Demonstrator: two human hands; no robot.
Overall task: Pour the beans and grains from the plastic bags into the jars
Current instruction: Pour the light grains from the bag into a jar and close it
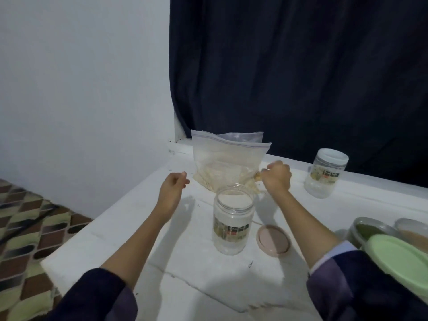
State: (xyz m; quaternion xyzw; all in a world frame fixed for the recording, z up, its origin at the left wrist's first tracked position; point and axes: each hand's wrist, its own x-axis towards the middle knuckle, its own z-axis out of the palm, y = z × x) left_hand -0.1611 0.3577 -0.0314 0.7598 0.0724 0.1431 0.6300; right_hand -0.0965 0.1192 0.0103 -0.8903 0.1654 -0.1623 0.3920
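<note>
A clear zip bag [228, 158] with pale grains in its bottom stands at the back of the white table [185, 269]. In front of it is an open clear jar [232, 218] with a label, and its pink lid [273, 240] lies flat to the right. My right hand [276, 178] is curled at the bag's lower right corner and seems to pinch the plastic there. My left hand [174, 184] hovers just left of the bag's lower left corner, fingers loosely curled, holding nothing. A second labelled jar [325, 176] with a white lid stands at the back right.
At the right edge sit tubs: one with a pale green lid [400, 258], one with green contents [368, 230], one with brown contents [414, 230]. A dark curtain [301, 77] hangs behind the table. The table's left edge drops to a patterned floor mat [25, 218].
</note>
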